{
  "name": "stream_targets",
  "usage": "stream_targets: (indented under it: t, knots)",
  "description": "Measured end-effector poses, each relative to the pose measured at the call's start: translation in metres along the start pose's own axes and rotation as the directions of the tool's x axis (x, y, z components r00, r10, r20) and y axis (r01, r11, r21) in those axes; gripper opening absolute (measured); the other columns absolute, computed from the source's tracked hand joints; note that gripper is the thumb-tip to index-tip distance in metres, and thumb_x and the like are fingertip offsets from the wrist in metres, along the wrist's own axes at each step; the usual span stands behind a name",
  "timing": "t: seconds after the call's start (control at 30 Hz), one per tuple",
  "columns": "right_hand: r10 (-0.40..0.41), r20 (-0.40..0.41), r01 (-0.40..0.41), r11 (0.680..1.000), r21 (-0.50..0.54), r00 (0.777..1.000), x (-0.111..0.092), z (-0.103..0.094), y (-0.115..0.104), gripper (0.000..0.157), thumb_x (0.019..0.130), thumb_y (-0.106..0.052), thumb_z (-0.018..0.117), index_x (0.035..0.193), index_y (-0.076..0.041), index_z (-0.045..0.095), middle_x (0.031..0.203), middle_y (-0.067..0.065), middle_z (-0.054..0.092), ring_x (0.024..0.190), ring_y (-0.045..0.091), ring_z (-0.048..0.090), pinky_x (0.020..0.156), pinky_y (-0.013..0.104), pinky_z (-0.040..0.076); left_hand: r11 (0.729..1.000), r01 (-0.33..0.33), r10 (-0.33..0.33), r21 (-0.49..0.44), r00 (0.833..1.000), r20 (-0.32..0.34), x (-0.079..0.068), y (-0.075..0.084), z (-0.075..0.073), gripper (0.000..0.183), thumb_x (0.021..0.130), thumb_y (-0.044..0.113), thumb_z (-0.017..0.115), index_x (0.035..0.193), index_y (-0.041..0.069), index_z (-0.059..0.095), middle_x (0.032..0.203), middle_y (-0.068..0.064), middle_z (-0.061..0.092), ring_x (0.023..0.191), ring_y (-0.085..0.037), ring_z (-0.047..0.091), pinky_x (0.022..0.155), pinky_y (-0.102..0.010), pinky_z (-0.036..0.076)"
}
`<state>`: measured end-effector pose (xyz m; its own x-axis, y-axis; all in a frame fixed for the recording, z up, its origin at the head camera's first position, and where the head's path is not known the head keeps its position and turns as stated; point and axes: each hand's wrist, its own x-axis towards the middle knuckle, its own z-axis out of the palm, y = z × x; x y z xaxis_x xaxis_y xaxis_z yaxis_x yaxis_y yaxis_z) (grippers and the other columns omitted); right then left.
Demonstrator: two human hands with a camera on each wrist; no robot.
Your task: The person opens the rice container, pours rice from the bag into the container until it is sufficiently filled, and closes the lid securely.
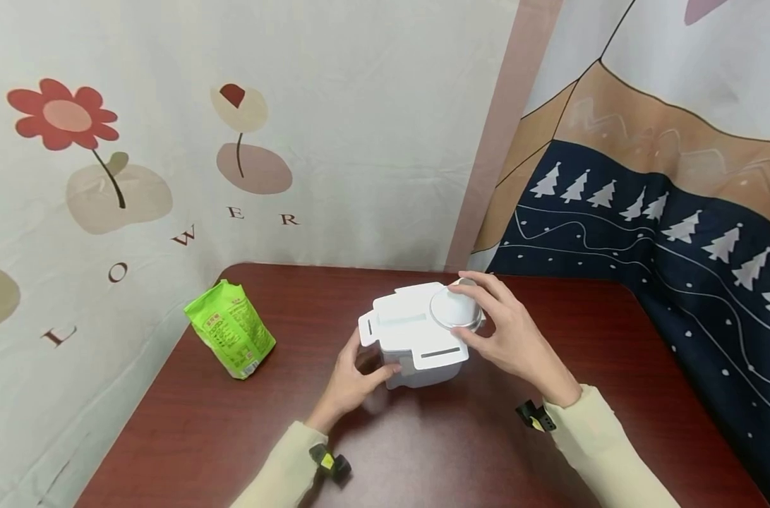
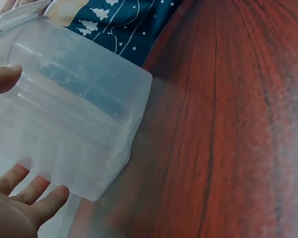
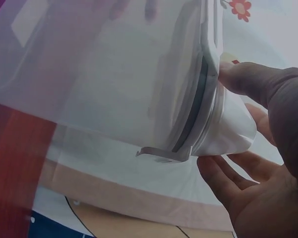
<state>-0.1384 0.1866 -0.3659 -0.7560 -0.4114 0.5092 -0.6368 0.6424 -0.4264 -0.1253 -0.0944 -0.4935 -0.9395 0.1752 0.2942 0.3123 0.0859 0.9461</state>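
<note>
A translucent plastic storage container (image 1: 430, 377) with a white clip-on lid (image 1: 397, 310) stands on the table. At the lid's right end is a round white cap (image 1: 456, 309). My left hand (image 1: 349, 384) holds the container's left side, thumb on the near wall and fingers round the other side, as the left wrist view shows along the clear body (image 2: 89, 114). My right hand (image 1: 510, 333) grips the cap by its edge; in the right wrist view, thumb and fingers lie on opposite sides of the cap (image 3: 231, 130). The container's contents cannot be made out.
A bright green packet (image 1: 232, 330) stands on the left of the dark red wooden table (image 1: 308, 303). Printed cloth (image 1: 372, 141) hangs behind the table, and a navy cloth with white trees (image 1: 677, 261) hangs along the right side.
</note>
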Motion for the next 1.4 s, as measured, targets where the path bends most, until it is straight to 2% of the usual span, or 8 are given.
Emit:
stream_targets:
  t: [0.27,0.53,0.7,0.97,1.1,1.2,1.3,1.4]
  knots:
    - [-0.026,-0.049,0.023,0.998,-0.056,0.998,-0.004,0.005,-0.005,0.065,0.077,-0.017,0.091,0.136,-0.019,0.063,0.147,0.009,0.053,0.129,0.025,0.051,0.09,0.041,0.06,1.0,-0.002,0.003,-0.015,0.998,0.055,0.005,-0.001,-0.005,0.076,0.087,0.006,0.08,0.151,0.016,0.041,0.144,-0.013,0.055,0.131,-0.038,0.058,0.111,-0.055,0.047]
    - [-0.003,-0.09,-0.01,0.99,-0.142,0.996,-0.009,0.009,-0.019,0.064,0.078,-0.019,0.091,0.136,-0.018,0.063,0.143,0.011,0.053,0.119,0.025,0.051,0.081,0.037,0.059,0.99,0.139,-0.136,-0.006,0.979,0.149,0.017,-0.002,-0.015,0.074,0.092,0.011,0.074,0.156,0.01,0.036,0.154,-0.021,0.048,0.139,-0.045,0.05,0.114,-0.053,0.046]
    - [0.01,-0.111,-0.031,0.981,-0.19,0.994,-0.012,0.013,-0.027,0.062,0.078,-0.022,0.091,0.133,-0.018,0.064,0.139,0.013,0.053,0.115,0.028,0.051,0.078,0.036,0.059,0.984,0.175,-0.17,-0.013,0.967,0.19,0.022,-0.003,-0.022,0.074,0.092,0.013,0.071,0.155,0.0,0.035,0.152,-0.026,0.049,0.142,-0.044,0.047,0.117,-0.054,0.041]
    - [0.0,-0.083,-0.013,0.989,-0.148,0.997,-0.012,0.009,-0.021,0.067,0.077,-0.026,0.092,0.136,-0.018,0.062,0.139,0.01,0.054,0.117,0.023,0.05,0.081,0.036,0.057,0.985,0.168,-0.161,-0.036,0.977,0.139,0.02,-0.003,-0.018,0.07,0.091,0.007,0.072,0.153,-0.001,0.039,0.153,-0.025,0.049,0.144,-0.042,0.045,0.12,-0.054,0.036]
    - [0.013,-0.047,-0.015,0.999,-0.05,0.999,-0.009,0.001,-0.014,0.072,0.077,-0.023,0.091,0.141,-0.017,0.058,0.141,0.006,0.055,0.124,0.022,0.05,0.095,0.043,0.056,0.99,0.121,-0.112,-0.072,0.988,0.109,0.017,-0.002,-0.015,0.07,0.09,0.003,0.073,0.153,0.003,0.041,0.151,-0.025,0.051,0.141,-0.041,0.049,0.117,-0.056,0.04]
    - [0.011,-0.014,-0.011,1.0,0.015,1.0,-0.007,-0.003,-0.009,0.071,0.08,-0.018,0.088,0.143,-0.018,0.056,0.144,0.003,0.056,0.131,0.021,0.052,0.107,0.044,0.052,0.993,0.073,-0.067,-0.087,0.996,0.066,0.014,-0.001,-0.013,0.071,0.088,-0.001,0.075,0.152,0.006,0.043,0.146,-0.022,0.056,0.134,-0.034,0.057,0.113,-0.055,0.044]
    - [-0.004,0.023,0.003,0.998,0.058,1.0,-0.007,-0.005,-0.003,0.068,0.084,-0.015,0.084,0.144,-0.018,0.055,0.147,0.0,0.056,0.135,0.017,0.053,0.114,0.032,0.047,0.995,0.046,-0.045,-0.089,0.999,0.011,0.011,0.001,-0.01,0.07,0.086,-0.002,0.077,0.149,0.008,0.048,0.141,-0.019,0.059,0.128,-0.026,0.061,0.111,-0.053,0.047]
    - [-0.008,0.047,0.004,0.997,0.078,0.999,-0.007,-0.007,0.0,0.067,0.085,-0.015,0.084,0.145,-0.018,0.054,0.146,-0.003,0.057,0.134,0.014,0.054,0.114,0.019,0.042,0.995,0.059,-0.062,-0.082,0.998,-0.033,0.008,0.003,-0.006,0.063,0.087,0.001,0.079,0.144,0.006,0.053,0.138,-0.02,0.061,0.127,-0.027,0.062,0.11,-0.05,0.049]
